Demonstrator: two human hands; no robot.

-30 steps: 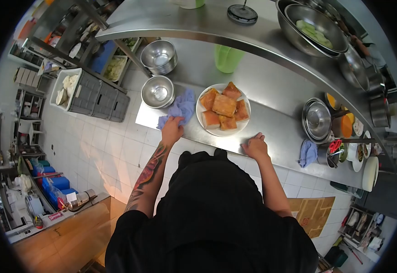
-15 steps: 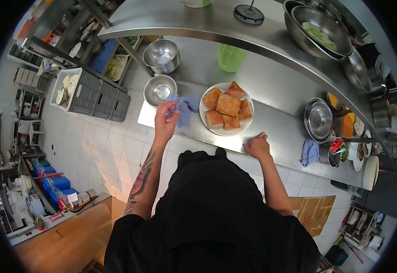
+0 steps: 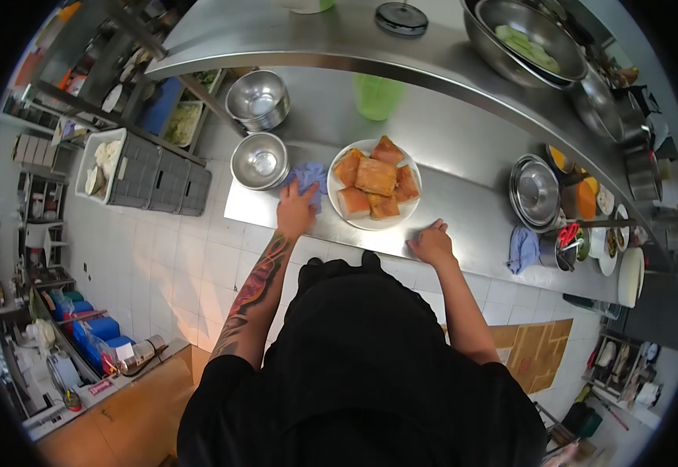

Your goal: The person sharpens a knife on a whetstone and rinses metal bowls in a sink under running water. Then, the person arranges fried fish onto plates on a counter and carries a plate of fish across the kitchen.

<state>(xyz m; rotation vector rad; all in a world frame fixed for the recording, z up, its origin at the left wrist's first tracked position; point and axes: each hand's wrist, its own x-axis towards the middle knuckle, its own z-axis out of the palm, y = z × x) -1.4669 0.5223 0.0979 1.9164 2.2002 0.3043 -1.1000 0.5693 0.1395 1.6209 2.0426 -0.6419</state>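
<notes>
Well, left hand (image 3: 297, 208): my fingers spread loosely over the cloth, with no clear grip.
Crumpled blue cloth (image 3: 309, 177): lies on the stainless-steel bench (image 3: 463, 222) under those fingers, between the stacked round steel bowls (image 3: 260, 161) and the round white plate (image 3: 364, 225); I'd judge it handles best flattened, not bunched.
Plate side: I should keep cloth off the rim and the golden-brown square food pieces (image 3: 375, 177).
Right hand (image 3: 433, 244): half curled at the bench's front edge, nothing seen in it; whether it's closed, I cannot tell.
</notes>
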